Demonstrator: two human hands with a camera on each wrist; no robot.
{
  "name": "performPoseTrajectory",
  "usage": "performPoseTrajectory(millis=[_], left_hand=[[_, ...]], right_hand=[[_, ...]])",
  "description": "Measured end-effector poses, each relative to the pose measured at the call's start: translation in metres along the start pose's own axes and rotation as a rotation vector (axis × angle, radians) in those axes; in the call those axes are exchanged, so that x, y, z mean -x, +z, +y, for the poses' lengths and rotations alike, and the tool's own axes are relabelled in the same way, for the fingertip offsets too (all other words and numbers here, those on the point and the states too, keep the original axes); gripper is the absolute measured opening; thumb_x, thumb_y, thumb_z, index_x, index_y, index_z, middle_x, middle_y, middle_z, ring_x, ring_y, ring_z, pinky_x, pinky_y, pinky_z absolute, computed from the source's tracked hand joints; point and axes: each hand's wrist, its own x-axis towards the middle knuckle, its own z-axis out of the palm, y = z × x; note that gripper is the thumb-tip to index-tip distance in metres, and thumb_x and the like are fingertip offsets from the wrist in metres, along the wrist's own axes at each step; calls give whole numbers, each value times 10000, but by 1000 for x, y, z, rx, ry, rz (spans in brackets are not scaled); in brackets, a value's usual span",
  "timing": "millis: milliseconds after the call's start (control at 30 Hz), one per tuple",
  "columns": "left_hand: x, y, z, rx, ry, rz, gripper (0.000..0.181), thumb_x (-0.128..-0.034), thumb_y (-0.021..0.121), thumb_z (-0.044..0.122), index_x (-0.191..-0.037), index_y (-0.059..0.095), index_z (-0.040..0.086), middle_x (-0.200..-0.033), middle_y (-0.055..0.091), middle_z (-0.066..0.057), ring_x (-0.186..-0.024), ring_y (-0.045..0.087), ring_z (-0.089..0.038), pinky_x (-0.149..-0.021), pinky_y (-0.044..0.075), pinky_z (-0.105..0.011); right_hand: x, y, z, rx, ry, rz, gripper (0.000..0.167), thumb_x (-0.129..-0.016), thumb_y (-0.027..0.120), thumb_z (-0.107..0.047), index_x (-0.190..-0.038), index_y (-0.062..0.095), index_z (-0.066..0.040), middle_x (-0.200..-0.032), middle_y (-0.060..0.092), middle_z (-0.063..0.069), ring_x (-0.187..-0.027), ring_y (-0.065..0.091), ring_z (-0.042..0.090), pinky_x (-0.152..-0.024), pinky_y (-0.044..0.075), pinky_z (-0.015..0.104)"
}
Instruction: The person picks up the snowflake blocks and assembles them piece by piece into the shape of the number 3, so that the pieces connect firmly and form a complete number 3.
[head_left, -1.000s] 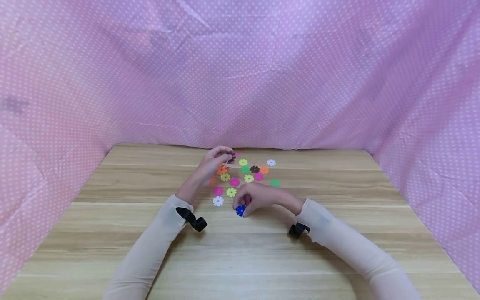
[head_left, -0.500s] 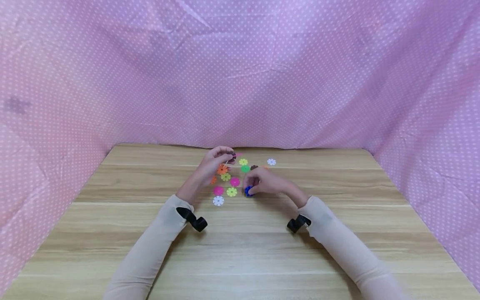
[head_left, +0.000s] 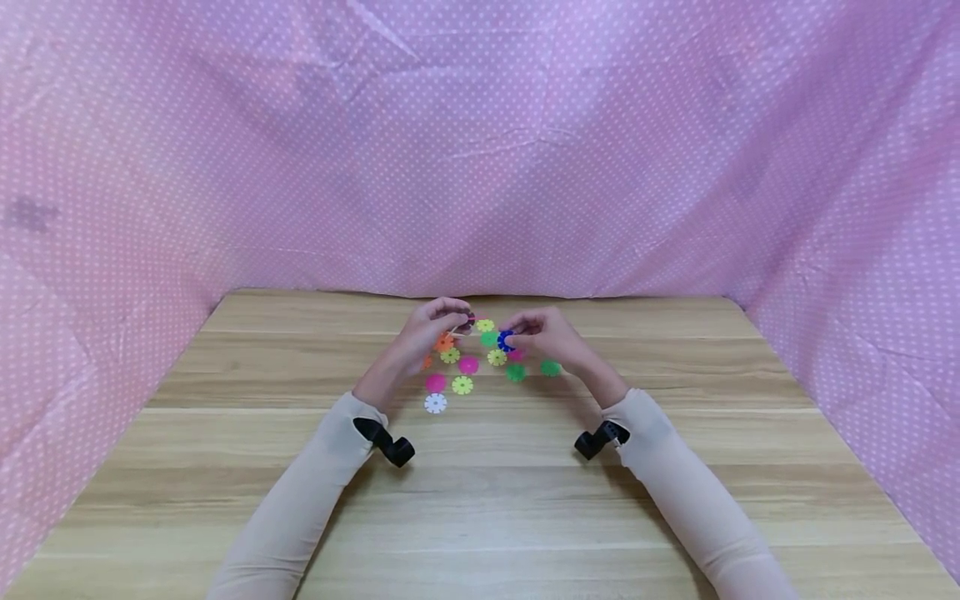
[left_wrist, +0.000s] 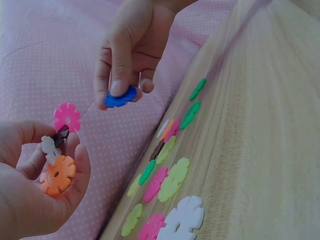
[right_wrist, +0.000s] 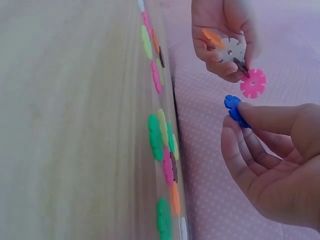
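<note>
Left wrist view: your right hand (left_wrist: 136, 50) pinched the blue disc (left_wrist: 118, 101), thumb and fingers closed to its thickness, near but apart from the pink disc (left_wrist: 60, 113). Your left hand (left_wrist: 30, 200) gripped the linked chain (left_wrist: 50, 150) ending in that pink piece. The step appeared to be joining; the next move likely called for slot alignment. The blue disc, flat with a notched rim, was above the table (head_left: 480, 500)

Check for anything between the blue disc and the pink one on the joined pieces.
Nothing visible: the right wrist view shows only a gap between the blue disc, in the right hand, and the pink disc, on the joined pieces in the left hand. Loose discs lie off that line.
</note>
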Motion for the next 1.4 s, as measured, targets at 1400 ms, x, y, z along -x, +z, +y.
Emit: performPoseTrajectory(millis=[1400], left_hand=[[1, 19, -2, 27, -48, -2, 377, -1023, 584, 99, -1355, 544, -75, -1055, 663, 16, -993, 632, -111, -996, 543, -291]], right_hand=[[0, 1, -2, -220, 15, 134, 202, -934, 727, -67, -1087, 662, 47, -804, 753, -20, -763, 743, 222, -735, 641, 393]])
